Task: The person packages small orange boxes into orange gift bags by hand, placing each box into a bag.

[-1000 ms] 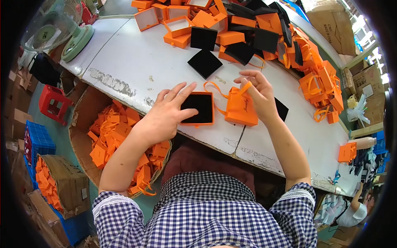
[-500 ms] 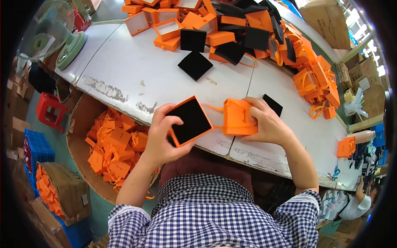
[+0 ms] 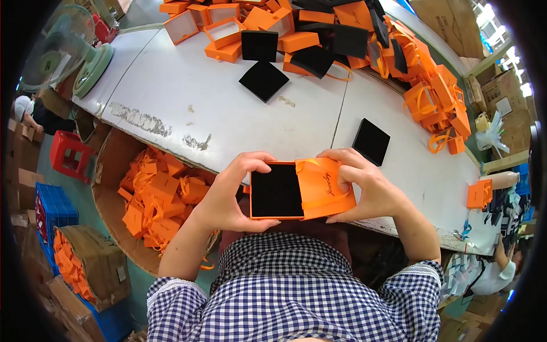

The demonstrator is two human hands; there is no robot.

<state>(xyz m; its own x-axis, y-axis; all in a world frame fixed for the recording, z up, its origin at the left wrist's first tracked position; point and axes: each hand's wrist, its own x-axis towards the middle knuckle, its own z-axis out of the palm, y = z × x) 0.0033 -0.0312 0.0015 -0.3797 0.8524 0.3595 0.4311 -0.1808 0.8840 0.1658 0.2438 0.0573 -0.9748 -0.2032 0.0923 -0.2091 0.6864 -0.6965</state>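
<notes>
Close to my body, over the table's front edge, my left hand (image 3: pixel 242 191) grips an orange box tray (image 3: pixel 276 191) lined with a black pad. My right hand (image 3: pixel 364 188) is closed around an orange box sleeve (image 3: pixel 325 188) with dark lettering and a ribbon. The tray's right part sits inside the sleeve's mouth, while its left part stays exposed. A loose black pad (image 3: pixel 371 142) lies on the table beyond my right hand. Farther off, another black pad (image 3: pixel 263 81) lies flat near the heap.
Orange boxes and black pads are heaped (image 3: pixel 302 37) at the table's back. A large carton (image 3: pixel 105 188) full of orange sleeves stands at left below the worn white table (image 3: pixel 165 97). A fan (image 3: pixel 91 65), a red stool (image 3: pixel 69 155) and other people are around.
The tray and sleeve, apart before, have come together, with the tray partly inside the sleeve. Both hands have moved closer to each other. More of the loose pad at right now shows.
</notes>
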